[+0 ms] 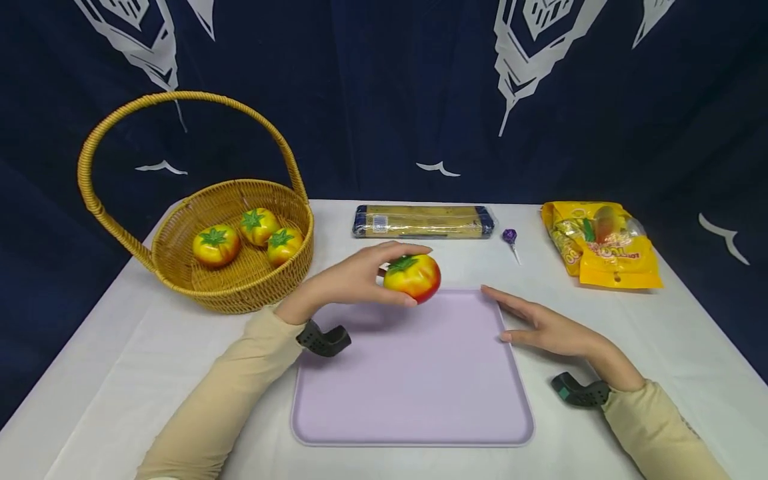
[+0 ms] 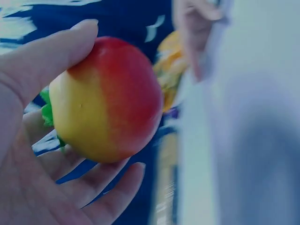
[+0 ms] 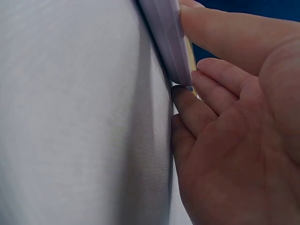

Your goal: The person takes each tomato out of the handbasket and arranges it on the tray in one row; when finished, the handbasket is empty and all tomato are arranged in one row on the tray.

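Note:
In the head view my left hand (image 1: 355,277) holds a yellow-red tomato (image 1: 417,279) above the far part of a lilac tray (image 1: 420,393). Thumb and fingers curl round its sides. The left wrist view shows the smooth red and yellow skin of the tomato (image 2: 112,101), with its green leafy top toward the palm. My right hand (image 1: 555,330) is at the tray's right edge, its fingers extended along the far right corner. In the right wrist view the thumb lies over the tray rim (image 3: 166,42), and the fingertips (image 3: 185,98) are by its corner.
A wicker basket (image 1: 288,283) with a tall handle stands at the left, holding 3 similar tomatoes (image 1: 216,245). Behind the tray lie a long packet of noodles (image 1: 423,222) and a purple lollipop (image 1: 510,237). A yellow candy bag (image 1: 621,263) sits at the back right.

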A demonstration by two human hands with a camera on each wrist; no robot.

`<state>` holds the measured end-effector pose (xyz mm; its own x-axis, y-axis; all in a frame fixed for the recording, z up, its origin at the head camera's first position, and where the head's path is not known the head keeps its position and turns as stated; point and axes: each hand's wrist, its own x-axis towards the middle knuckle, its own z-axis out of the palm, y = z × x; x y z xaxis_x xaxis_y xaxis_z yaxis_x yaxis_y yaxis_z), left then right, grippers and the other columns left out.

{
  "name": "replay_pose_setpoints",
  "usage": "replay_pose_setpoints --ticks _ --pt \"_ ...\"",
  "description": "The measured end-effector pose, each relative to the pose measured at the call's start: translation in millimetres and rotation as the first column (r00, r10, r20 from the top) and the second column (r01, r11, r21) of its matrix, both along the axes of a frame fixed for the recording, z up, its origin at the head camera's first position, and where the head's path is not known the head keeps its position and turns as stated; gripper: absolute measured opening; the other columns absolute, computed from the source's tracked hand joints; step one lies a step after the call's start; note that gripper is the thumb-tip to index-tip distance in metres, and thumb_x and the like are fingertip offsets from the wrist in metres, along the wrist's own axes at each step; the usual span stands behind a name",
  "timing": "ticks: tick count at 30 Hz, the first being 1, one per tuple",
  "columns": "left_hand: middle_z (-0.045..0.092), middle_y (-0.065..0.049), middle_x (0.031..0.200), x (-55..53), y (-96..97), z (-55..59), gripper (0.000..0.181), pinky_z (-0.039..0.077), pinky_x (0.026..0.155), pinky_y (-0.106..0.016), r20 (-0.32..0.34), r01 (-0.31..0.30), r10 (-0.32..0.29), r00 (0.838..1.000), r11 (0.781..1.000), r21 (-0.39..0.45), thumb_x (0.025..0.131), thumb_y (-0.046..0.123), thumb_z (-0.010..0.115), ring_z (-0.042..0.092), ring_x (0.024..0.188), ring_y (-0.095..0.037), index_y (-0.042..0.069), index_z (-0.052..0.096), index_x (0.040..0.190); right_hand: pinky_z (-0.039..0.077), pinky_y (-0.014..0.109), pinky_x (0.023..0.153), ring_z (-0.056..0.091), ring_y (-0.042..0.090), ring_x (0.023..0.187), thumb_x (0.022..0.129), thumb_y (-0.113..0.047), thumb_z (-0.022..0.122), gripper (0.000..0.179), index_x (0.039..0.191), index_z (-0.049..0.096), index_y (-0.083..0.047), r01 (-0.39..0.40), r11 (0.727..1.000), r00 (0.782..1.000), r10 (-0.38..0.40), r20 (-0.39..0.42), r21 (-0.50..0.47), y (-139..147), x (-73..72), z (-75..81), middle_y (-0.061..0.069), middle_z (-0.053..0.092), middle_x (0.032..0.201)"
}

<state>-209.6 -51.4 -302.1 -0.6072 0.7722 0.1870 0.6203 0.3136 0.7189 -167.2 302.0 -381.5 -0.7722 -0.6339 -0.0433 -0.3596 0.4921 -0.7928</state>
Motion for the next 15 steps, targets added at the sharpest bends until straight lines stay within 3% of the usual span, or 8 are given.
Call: replay_pose_setpoints --ticks 6,10,15 --pt "0.048 -0.008 0.128 -6.9 37.0 -30.7 0.072 0.037 0.093 -0.027 -0.035 0.026 -0.03 0.999 0.992 -0.122 0.077 0.027 0.078 0.045 0.111 -0.017 0.012 0.044 0.139 0.017 0.01 0.1 0.017 0.004 0.135 0.088 -0.021 0.066 0.073 0.149 0.026 -0.014 0.005 1.0 1.0 -0.005 0.01 0.004 -4 -0.9 -0.4 0.008 0.02 0.152" --pt "0.049 -0.008 0.126 -7.0 53.0 -39.1 0.072 0.036 0.095 -0.028 -0.037 0.048 -0.057 0.998 0.978 -0.204 0.077 0.027 0.078 0.046 0.111 -0.018 0.012 0.043 0.139 0.016 0.01 0.1 0.017 0.002 0.134 0.089 -0.021 0.066 0.073 0.149 0.025 -0.014 0.013 1.0 1.0 -0.013 0.014 0.003 -4 0.8 -0.4 0.008 0.019 0.152" --pt "0.049 -0.008 0.125 -6.5 72.6 -42.4 0.071 0.035 0.095 -0.025 -0.059 0.064 -0.08 0.995 0.968 -0.243 0.077 0.024 0.079 0.047 0.109 -0.016 0.011 0.045 0.138 0.016 0.009 0.1 0.016 0.001 0.134 0.089 -0.021 0.066 0.073 0.149 0.025 -0.016 0.022 1.0 1.0 -0.022 0.003 0.014 -1 2.7 0.9 0.008 0.02 0.152"
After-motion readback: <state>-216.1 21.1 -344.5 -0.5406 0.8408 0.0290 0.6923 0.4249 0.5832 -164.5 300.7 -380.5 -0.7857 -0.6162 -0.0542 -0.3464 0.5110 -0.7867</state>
